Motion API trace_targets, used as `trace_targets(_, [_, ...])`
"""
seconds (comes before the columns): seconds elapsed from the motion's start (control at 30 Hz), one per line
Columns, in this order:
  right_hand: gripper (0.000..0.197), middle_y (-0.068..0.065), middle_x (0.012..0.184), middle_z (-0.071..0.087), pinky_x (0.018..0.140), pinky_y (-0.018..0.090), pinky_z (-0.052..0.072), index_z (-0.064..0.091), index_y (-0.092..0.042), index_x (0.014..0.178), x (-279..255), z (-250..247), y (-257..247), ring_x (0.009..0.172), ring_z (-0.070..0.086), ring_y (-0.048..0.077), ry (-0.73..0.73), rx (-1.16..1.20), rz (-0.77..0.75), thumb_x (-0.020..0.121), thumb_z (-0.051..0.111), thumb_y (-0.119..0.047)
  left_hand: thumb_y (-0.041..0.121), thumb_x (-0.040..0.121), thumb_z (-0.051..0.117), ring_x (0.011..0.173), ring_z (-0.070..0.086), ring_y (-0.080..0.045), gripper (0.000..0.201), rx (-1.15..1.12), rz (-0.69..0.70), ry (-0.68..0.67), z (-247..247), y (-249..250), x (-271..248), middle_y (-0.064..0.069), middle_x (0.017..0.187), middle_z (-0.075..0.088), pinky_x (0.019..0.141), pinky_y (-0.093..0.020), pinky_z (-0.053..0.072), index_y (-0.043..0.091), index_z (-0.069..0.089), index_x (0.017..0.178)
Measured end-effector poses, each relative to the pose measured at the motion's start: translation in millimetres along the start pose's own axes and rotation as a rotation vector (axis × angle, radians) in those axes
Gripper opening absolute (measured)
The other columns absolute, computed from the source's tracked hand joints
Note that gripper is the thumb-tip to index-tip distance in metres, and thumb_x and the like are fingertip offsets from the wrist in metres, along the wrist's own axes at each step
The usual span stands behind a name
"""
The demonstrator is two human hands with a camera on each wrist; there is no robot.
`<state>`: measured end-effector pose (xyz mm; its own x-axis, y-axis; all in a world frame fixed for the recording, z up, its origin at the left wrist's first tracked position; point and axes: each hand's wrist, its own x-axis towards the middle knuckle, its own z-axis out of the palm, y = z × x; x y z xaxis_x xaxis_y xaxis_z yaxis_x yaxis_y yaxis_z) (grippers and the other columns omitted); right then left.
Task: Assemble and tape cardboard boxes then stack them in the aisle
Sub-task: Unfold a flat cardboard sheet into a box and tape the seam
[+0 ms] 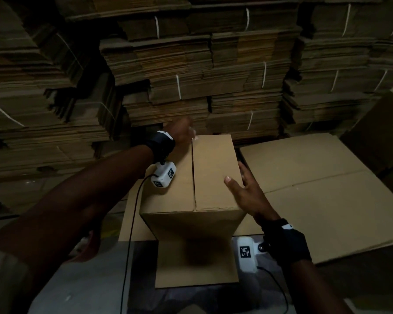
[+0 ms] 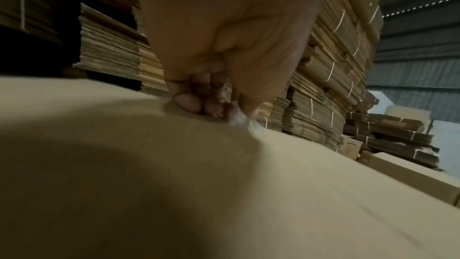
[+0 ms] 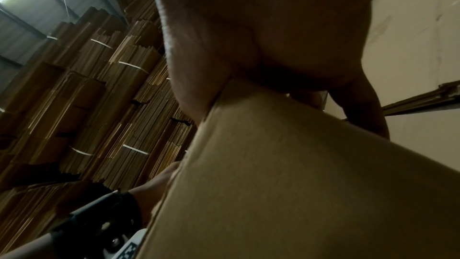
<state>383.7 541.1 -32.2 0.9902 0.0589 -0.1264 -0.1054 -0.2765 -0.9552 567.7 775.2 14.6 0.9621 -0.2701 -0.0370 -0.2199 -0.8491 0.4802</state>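
A dim storeroom is shown. The far side is filled by stacks [image 1: 213, 71] of flat cardboard bundled with white straps; corrugated metal wall and roof are seen in the wrist views. A closed box [image 1: 191, 177] stands upright in the middle, on flat cardboard sheets [image 1: 315, 191] laid over a grey surface [image 1: 89, 279]; whether that is floor or bench cannot be told. The top flaps are shut, with the seam running near to far.

The left hand [image 1: 179, 132] is placed at the far end of the seam, fingers [image 2: 186, 101] curled down onto the top, and a small whitish bit [image 2: 237, 119], likely tape, is pinched at the grip. The right hand [image 1: 243, 189] is laid on the right top edge, fingers spread and straight, thumb on top, nothing gripped. More made-up boxes [image 2: 410, 176] are seen at far right.
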Motion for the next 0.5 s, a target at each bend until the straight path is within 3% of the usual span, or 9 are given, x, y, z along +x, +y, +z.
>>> trace_targets(0.03, [0.064, -0.03, 0.132, 0.042, 0.078, 0.0, 0.035, 0.025, -0.037, 0.155, 1, 0, 1, 0.1, 0.042, -0.031, 0.002, -0.001, 0.004, 0.102, 0.06, -0.033, 0.025, 0.101, 0.057, 0.092, 0.067, -0.038, 0.026, 0.033, -0.002, -0.023, -1, 1, -1, -0.021, 0.095, 0.069, 0.067, -0.033, 0.039, 0.002, 0.069, 0.107])
trace_targets(0.07, [0.068, -0.026, 0.136, 0.04, 0.081, 0.004, 0.034, 0.023, -0.035, 0.158, 1, 0, 1, 0.104, 0.042, -0.026, 0.004, -0.004, 0.014, 0.101, 0.06, -0.035, 0.033, 0.103, 0.051, 0.09, 0.066, -0.038, 0.037, 0.068, -0.012, -0.023, -1, -2, 1, -0.022, 0.093, 0.068, 0.067, -0.031, 0.037, 0.002, 0.071, 0.098])
trace_targets(0.17, [0.069, -0.022, 0.137, 0.038, 0.089, 0.014, 0.036, 0.022, -0.034, 0.159, 0, 0, 1, 0.125, 0.042, -0.004, 0.006, -0.007, 0.023, 0.101, 0.06, -0.036, 0.078, 0.089, 0.038, 0.088, 0.065, -0.03, 0.077, 0.033, -0.121, -0.104, 2, 0, 4, -0.015, 0.088, 0.062, 0.078, -0.034, 0.047, 0.009, 0.071, 0.095])
trace_targets(0.2, [0.07, -0.022, 0.137, 0.038, 0.09, 0.017, 0.036, 0.022, -0.034, 0.159, -1, 0, 0, 0.127, 0.039, -0.001, 0.005, -0.004, 0.027, 0.101, 0.06, -0.036, 0.082, 0.084, 0.042, 0.088, 0.063, -0.028, 0.076, 0.025, -0.145, -0.137, 2, -1, 8, -0.012, 0.088, 0.061, 0.08, -0.035, 0.048, 0.011, 0.069, 0.089])
trace_targets(0.27, [0.07, -0.022, 0.139, 0.037, 0.095, 0.023, 0.034, 0.022, -0.035, 0.159, -2, 0, -1, 0.128, 0.035, 0.0, 0.007, 0.013, 0.036, 0.101, 0.06, -0.037, 0.062, 0.093, 0.056, 0.089, 0.059, -0.026, 0.048, 0.021, -0.145, -0.151, -3, 1, 5, -0.011, 0.099, 0.067, 0.077, -0.033, 0.044, 0.015, 0.061, 0.085])
trace_targets(0.33, [0.068, -0.024, 0.136, 0.036, 0.098, 0.027, 0.033, 0.023, -0.035, 0.158, -4, 0, -4, 0.126, 0.033, -0.001, 0.013, 0.023, 0.031, 0.101, 0.059, -0.036, 0.039, 0.102, 0.054, 0.094, 0.059, -0.027, 0.034, -0.007, -0.159, -0.061, -4, -7, 10, -0.012, 0.105, 0.067, 0.077, -0.034, 0.042, 0.009, 0.065, 0.09])
trace_targets(0.4, [0.066, -0.026, 0.132, 0.034, 0.1, 0.026, 0.031, 0.024, -0.035, 0.158, -5, 0, -4, 0.127, 0.031, -0.002, 0.015, 0.034, 0.024, 0.102, 0.059, -0.033, 0.04, 0.104, 0.051, 0.096, 0.063, -0.029, 0.045, -0.107, -0.226, 0.025, -3, -14, 11, -0.012, 0.096, 0.065, 0.075, -0.034, 0.043, 0.001, 0.071, 0.098])
trace_targets(0.5, [0.068, -0.025, 0.134, 0.032, 0.101, 0.027, 0.03, 0.023, -0.035, 0.158, -4, 0, -3, 0.129, 0.028, -0.001, 0.023, 0.03, 0.031, 0.102, 0.06, -0.034, 0.056, 0.101, 0.047, 0.082, 0.065, -0.027, 0.058, -0.332, -0.33, 0.248, -5, -19, 13, -0.012, 0.084, 0.07, 0.069, -0.03, 0.04, 0.008, 0.073, 0.081])
